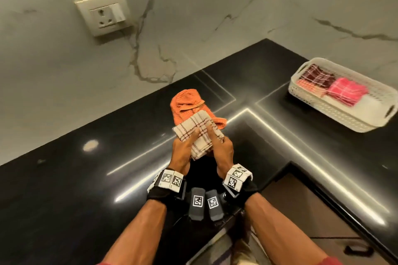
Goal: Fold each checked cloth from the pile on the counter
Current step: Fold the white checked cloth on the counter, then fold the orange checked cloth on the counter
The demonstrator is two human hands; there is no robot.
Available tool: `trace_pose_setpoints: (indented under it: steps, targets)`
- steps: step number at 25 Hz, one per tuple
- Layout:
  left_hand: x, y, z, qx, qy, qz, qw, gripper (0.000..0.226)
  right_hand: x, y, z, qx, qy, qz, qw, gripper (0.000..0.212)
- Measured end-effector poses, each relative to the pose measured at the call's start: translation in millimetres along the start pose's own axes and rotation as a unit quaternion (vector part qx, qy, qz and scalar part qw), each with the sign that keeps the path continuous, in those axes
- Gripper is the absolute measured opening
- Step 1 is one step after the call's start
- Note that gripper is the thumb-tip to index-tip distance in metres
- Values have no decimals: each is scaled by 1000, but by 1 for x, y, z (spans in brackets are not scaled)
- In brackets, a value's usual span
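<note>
Two hands, the left hand (182,151) and the right hand (222,149), pinch a folded cream cloth (199,130) between them, thumbs on top, just past the desk (64,178) front edge. Open desk stretches left. An orange cloth (184,103) lies crumpled just behind; a basket (342,119) sits far right.

Lighting: warm indoor light, moderately dim by my reading. Glare: thin bright streaks cross the glossy black counter (64,178), with one soft round reflection (90,145) at its left. Wall (215,6): evenly lit, and I see no hard shadows on it. Focus: centre sharp, softer toward the frame edges. Distortion: wide-angle bowing; the counter edges and the basket (323,109) splay outward.
</note>
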State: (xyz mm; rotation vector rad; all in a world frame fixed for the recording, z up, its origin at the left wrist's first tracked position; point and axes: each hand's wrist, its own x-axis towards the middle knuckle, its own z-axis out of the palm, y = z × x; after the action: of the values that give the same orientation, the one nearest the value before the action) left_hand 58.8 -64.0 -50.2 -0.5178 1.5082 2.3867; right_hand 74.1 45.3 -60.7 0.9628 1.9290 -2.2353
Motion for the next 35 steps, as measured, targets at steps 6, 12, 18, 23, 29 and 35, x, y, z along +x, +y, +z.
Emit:
trace_pose_setpoints:
  steps: [6,12,18,23,29,35]
  targets:
    - [61,-30,192,77,-109,-9,991,47,92,-87,-161,261,71,-14,963,32]
    - [124,-70,364,266,-276,-36,923,37,172,-158,-324,252,158,-57,953,37]
    - [150,-115,452,601,-198,221,742,39,256,-165,-402,-38,314,47,947,43]
    - [158,-150,455,676,-297,280,614,43,277,-160,-401,-218,282,130,925,49]
    - [172,-164,452,769,-341,328,430,48,270,-150,-383,-344,285,64,892,52]
    - [165,-145,458,704,-356,236,567,31,249,-150,-361,-486,354,-8,799,66]
